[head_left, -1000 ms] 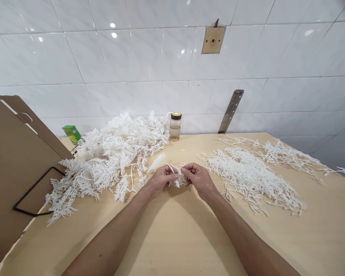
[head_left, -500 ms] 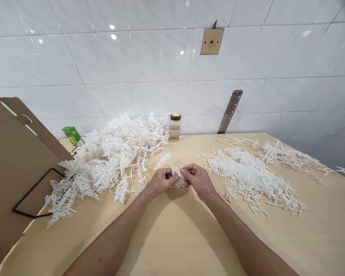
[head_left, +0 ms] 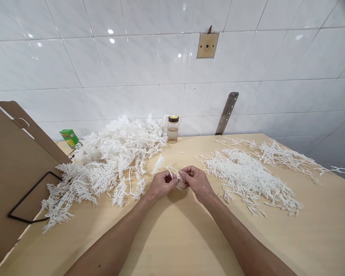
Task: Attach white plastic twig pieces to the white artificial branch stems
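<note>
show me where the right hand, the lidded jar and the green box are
Right hand (head_left: 196, 183): head view, on the back of the hand.
Lidded jar (head_left: 173, 130): head view, mid-height on its clear wall.
Green box (head_left: 69, 138): head view, on its printed side.

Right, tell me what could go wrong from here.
The thin white sprig pinched between left hand and right hand might snap in the wrong spot.

The jar of liquid stands close beside the big white heap; pulling from that heap could tip it.

The white strands at far right seem to reach past the table edge and might slide off.
</note>
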Demonstrator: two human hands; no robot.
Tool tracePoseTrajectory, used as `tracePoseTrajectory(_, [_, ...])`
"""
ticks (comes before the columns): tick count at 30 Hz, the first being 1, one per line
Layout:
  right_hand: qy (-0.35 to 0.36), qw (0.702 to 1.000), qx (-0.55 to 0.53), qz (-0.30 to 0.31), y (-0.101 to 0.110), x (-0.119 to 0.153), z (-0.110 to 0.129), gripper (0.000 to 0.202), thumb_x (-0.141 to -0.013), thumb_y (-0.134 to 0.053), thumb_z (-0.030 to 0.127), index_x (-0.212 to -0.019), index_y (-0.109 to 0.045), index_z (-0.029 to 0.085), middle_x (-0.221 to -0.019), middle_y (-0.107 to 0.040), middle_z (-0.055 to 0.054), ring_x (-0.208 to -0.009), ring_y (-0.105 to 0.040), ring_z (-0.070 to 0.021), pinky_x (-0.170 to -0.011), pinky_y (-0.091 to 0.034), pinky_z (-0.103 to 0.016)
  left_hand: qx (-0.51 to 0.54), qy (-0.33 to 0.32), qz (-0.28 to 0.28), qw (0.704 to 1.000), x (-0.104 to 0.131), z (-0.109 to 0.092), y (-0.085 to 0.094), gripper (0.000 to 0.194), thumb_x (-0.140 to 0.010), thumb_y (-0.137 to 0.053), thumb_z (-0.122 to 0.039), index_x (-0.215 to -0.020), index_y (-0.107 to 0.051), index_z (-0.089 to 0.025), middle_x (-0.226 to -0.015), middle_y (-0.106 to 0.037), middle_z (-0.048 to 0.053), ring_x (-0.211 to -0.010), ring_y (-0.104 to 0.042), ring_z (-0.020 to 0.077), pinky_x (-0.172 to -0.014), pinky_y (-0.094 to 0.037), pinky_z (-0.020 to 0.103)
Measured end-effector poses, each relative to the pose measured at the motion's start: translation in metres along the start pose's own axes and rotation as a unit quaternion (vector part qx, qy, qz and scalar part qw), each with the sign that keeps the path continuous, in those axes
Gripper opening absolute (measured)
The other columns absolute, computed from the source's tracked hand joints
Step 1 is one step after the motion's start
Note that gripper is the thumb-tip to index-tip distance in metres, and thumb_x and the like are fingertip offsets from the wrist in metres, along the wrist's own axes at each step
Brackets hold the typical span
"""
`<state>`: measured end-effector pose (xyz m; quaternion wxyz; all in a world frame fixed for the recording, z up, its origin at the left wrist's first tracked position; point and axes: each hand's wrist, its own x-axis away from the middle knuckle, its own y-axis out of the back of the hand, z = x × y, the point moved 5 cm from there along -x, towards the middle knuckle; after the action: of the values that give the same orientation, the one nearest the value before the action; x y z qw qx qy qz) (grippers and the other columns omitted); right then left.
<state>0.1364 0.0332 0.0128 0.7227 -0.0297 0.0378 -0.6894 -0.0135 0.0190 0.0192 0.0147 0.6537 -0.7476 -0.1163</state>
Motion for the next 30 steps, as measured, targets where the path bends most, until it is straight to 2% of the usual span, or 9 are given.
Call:
tracePoseTrajectory(6, [-0.006, 1.000, 0.006, -0.002, 0.004, -0.004, -0.007, 0.043, -0.063, -0.081, 0.053, -0.076, -0.063, 0.016, -0.053, -0.057, 0.004, -0.044, -0.052, -0.0109, -0.046, -0.047, -0.026, -0.008, 0.026, -0.029, 0.999, -0.002, 0.003, 0.003, 0.018, -0.070, -0.069, -0.030, -0.079, -0.066, -0.014, -0.064, -0.060, 0.000, -0.056, -0.051, 0.0114, -0.054, -0.039, 0.023])
tracePoseTrajectory(12, [-0.006, 1.000, 0.003, -0.006, 0.003, -0.005, -0.010, 0.043, -0.063, -0.081, 0.053, -0.077, -0.063, 0.017, -0.052, -0.057, 0.004, -0.043, -0.052, -0.0109, -0.044, -0.047, -0.026, -0.023, -0.003, 0.004, 1.000, 0.000, 0.000, -0.002, 0.016, -0.071, -0.069, -0.030, -0.074, -0.065, -0.015, -0.062, -0.054, -0.002, -0.057, -0.046, 0.0098, -0.055, -0.035, 0.023])
tracePoseTrajectory(17, [-0.004, 1.000, 0.009, -0.013, 0.004, -0.006, -0.011, 0.041, -0.064, -0.080, 0.052, -0.076, -0.063, 0.017, -0.053, -0.057, 0.004, -0.042, -0.051, -0.0106, -0.043, -0.047, -0.025, -0.009, 0.030, 0.005, 1.000, 0.002, -0.001, -0.005, 0.019, -0.065, -0.074, -0.030, -0.070, -0.061, -0.016, -0.054, -0.043, -0.006, -0.051, -0.037, 0.0079, -0.052, -0.030, 0.023])
tracePoseTrajectory(22, [-0.004, 1.000, 0.006, -0.017, 0.005, -0.006, -0.011, 0.041, -0.064, -0.080, 0.052, -0.076, -0.062, 0.018, -0.052, -0.057, 0.004, -0.042, -0.051, -0.0109, -0.043, -0.048, -0.026, 0.023, 0.031, -0.018, 0.999, 0.001, 0.001, -0.003, 0.016, -0.068, -0.071, -0.029, -0.073, -0.064, -0.015, -0.066, -0.059, 0.000, -0.061, -0.051, 0.0124, -0.059, -0.037, 0.025])
tracePoseTrajectory(27, [-0.005, 1.000, -0.005, -0.010, 0.002, -0.004, -0.010, 0.041, -0.063, -0.081, 0.052, -0.076, -0.063, 0.017, -0.052, -0.057, 0.004, -0.043, -0.052, -0.0104, -0.043, -0.047, -0.025, -0.026, -0.002, -0.048, 0.998, 0.004, -0.001, -0.003, 0.015, -0.070, -0.070, -0.029, -0.071, -0.063, -0.016, -0.063, -0.055, -0.001, -0.059, -0.047, 0.0111, -0.057, -0.035, 0.024])
tracePoseTrajectory(30, [-0.003, 1.000, -0.009, -0.001, 0.000, -0.002, -0.008, 0.040, -0.064, -0.080, 0.051, -0.075, -0.063, 0.017, -0.051, -0.056, 0.004, -0.042, -0.052, -0.0103, -0.043, -0.047, -0.024, -0.040, -0.017, -0.047, 0.998, 0.006, -0.004, -0.005, 0.020, -0.071, -0.072, -0.033, -0.071, -0.060, -0.017, -0.064, -0.055, -0.001, -0.060, -0.047, 0.0109, -0.057, -0.036, 0.024])
